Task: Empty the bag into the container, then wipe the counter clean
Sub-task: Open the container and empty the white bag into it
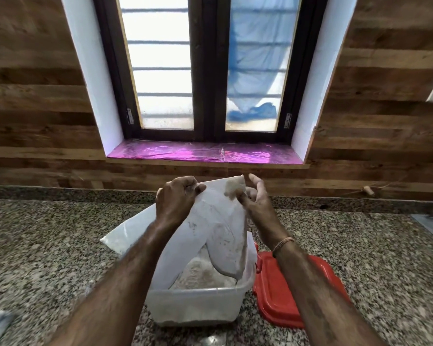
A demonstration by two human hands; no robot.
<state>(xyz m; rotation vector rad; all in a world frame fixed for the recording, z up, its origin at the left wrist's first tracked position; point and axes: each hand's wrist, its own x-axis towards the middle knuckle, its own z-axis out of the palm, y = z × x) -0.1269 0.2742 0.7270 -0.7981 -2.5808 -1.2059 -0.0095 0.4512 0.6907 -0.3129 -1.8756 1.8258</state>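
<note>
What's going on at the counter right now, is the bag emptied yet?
A person holds a white bag upside down over a clear plastic container on the granite counter. The left hand grips one raised corner and the right hand pinches the other. The bag's mouth hangs inside the container, where pale powder lies. A red lid lies beside the container. No wiping yet.

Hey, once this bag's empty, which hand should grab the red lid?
Right hand, probably. The red lid lies on the counter right of the container, beneath that forearm, while the left hand has the fuller grip on the bag.
</note>
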